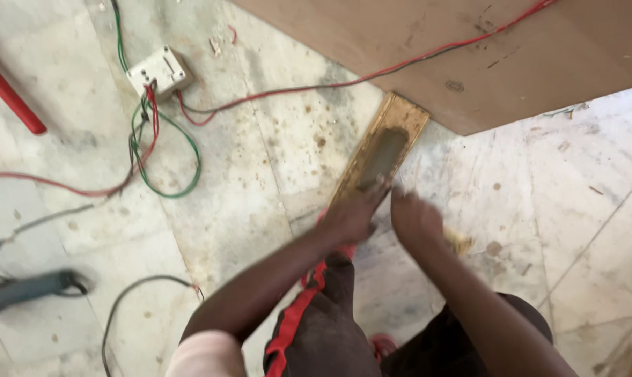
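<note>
Just below the near end of the wooden strip (380,155), the person's knees in dark trousers with a red stripe (295,318) are bending over the marble floor (260,202), which puts the work low and close between the legs. The left hand (349,218) is pressing down on the near end of the strip, its grip flat on the wood, apparently to keep the piece from sliding. The right hand (415,218), just right of that same end, is blurred with motion; it seems to be closing around a small yellowish piece (460,242), but I cannot tell how tight the grip is. The strip itself is lying flat on the floor, slanting away, with a long recess cut into its upper face. Its far end is touching the edge of a large brown board (511,63). Well left of the strip, a grey power tool (23,290) is lying on the floor with its cable trailing. Farther off to the strip's left, red and green wires (166,150) are looping into a small white junction box (159,72), and one red wire is running across the board.
</note>
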